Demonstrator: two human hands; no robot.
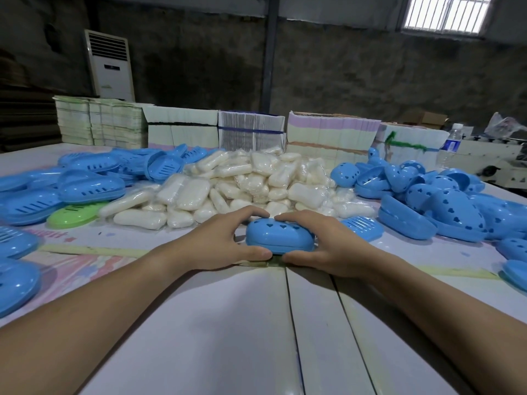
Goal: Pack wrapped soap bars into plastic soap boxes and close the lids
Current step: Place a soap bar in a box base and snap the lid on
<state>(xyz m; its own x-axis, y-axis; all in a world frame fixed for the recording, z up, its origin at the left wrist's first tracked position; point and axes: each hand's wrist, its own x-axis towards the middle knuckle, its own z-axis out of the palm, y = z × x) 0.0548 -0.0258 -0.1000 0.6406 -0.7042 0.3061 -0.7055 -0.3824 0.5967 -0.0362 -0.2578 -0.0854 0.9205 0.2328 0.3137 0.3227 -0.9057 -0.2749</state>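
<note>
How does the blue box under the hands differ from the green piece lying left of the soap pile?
The blue soap box is a closed shell with heart-shaped holes on top; the green piece is a single flat-looking part with slots. The blue soap box is gripped by the left hand and right hand; the green piece lies untouched, partly tucked under blue parts. Both are oval plastic on the table.

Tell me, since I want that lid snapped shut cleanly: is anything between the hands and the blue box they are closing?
Nothing visible is. The left hand and the right hand both already grip the blue soap box directly, fingers over its heart-holed lid and thumbs at its near edge. The soap pile lies behind it, apart.
</note>
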